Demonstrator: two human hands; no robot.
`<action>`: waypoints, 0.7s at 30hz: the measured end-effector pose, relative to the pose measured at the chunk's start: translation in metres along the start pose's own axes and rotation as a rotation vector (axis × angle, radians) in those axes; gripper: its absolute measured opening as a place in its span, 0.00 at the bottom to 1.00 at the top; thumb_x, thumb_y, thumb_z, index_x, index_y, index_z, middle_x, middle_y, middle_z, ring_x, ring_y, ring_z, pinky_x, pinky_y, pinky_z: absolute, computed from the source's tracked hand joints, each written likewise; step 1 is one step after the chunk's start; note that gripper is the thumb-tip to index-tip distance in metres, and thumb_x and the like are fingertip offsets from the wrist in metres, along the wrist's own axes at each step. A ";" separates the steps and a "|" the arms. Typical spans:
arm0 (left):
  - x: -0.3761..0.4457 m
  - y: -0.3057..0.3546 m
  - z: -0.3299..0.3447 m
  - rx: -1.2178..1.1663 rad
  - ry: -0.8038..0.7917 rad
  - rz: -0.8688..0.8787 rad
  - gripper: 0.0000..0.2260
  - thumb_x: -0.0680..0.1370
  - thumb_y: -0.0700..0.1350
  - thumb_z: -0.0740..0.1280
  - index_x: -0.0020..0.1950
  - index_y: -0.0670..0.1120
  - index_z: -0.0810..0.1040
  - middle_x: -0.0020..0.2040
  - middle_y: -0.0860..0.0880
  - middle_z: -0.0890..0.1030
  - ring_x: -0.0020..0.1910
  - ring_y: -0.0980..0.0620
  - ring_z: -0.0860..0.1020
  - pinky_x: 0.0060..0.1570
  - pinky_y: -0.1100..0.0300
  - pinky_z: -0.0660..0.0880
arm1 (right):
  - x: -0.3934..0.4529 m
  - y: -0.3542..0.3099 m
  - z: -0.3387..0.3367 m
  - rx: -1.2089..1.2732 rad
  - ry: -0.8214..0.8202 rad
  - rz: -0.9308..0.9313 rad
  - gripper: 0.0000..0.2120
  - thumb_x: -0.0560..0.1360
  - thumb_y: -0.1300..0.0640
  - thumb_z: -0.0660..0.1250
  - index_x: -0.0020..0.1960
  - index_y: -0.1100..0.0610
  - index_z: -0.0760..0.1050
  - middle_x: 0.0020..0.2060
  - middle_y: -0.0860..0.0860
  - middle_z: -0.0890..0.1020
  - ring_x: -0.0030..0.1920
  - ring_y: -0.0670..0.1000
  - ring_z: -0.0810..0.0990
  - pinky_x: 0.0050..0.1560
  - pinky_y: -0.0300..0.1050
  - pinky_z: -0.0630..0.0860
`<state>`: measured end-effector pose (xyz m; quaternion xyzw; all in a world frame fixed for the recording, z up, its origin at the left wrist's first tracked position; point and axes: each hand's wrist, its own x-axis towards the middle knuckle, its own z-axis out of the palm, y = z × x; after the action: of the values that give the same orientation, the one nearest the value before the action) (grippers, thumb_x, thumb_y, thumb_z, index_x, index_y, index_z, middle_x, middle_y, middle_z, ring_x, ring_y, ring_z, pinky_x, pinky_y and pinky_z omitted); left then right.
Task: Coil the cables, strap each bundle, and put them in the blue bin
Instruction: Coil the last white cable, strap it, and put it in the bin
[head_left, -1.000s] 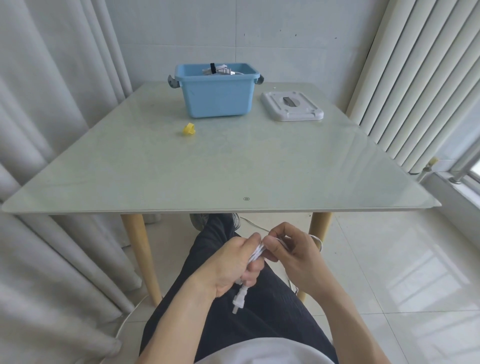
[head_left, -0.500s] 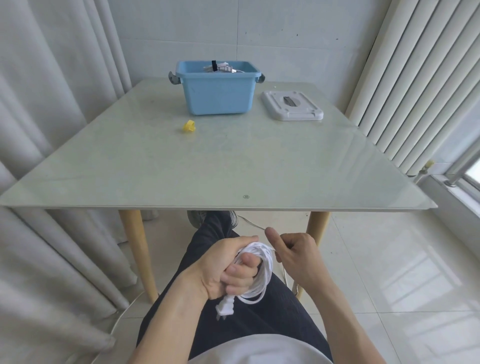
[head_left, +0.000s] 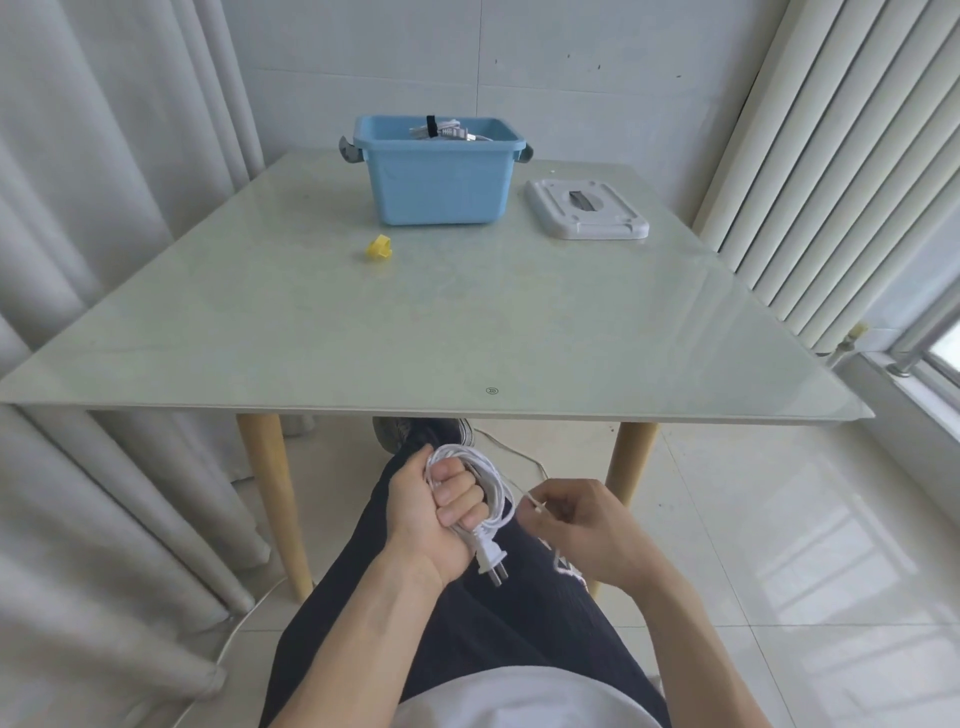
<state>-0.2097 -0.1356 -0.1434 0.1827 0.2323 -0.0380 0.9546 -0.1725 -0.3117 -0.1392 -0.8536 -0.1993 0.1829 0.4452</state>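
While the left hand (head_left: 441, 514) grips the white cable (head_left: 485, 475) in a fist, its loops bunched round the fingers and the two-pin plug (head_left: 491, 558) hanging below the knuckles, I see the free run of cord leaving the coil to the right, where the right hand (head_left: 582, 525) pinches it just beside the bundle. Both hands sit over my lap, below the near edge of the table (head_left: 467, 332). I judge the next wrap goes leftward onto the coil (its long axis roughly upright). The cord looks thin, smooth and limp. On the glossy tabletop, a yellow strap (head_left: 378, 247) lies left of centre; the blue bin (head_left: 436, 179), hard plastic, stands at the far edge, already holding a strapped bundle; a white lid (head_left: 587, 209) lies to its right.
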 end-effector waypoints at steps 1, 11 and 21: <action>0.001 -0.001 0.000 -0.012 0.009 0.016 0.21 0.82 0.52 0.53 0.29 0.50 0.62 0.19 0.54 0.59 0.15 0.57 0.57 0.16 0.65 0.57 | -0.002 -0.002 -0.002 0.095 -0.070 0.005 0.04 0.76 0.60 0.69 0.45 0.55 0.83 0.26 0.44 0.73 0.28 0.46 0.70 0.35 0.38 0.69; -0.005 0.009 0.001 -0.226 0.011 0.113 0.22 0.80 0.57 0.55 0.28 0.49 0.65 0.20 0.55 0.60 0.16 0.57 0.58 0.19 0.64 0.56 | -0.004 -0.006 -0.006 0.076 -0.031 0.140 0.12 0.78 0.52 0.69 0.43 0.59 0.82 0.28 0.50 0.81 0.27 0.52 0.71 0.28 0.40 0.69; -0.004 0.018 -0.010 -0.337 0.203 0.273 0.19 0.79 0.53 0.55 0.30 0.49 0.64 0.22 0.55 0.60 0.18 0.55 0.58 0.21 0.65 0.57 | -0.002 0.005 0.002 0.435 0.115 0.339 0.09 0.82 0.62 0.64 0.48 0.62 0.82 0.35 0.54 0.81 0.29 0.52 0.74 0.35 0.47 0.75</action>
<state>-0.2147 -0.1147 -0.1439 0.0531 0.3032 0.1492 0.9397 -0.1743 -0.3147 -0.1443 -0.7681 0.0160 0.2444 0.5917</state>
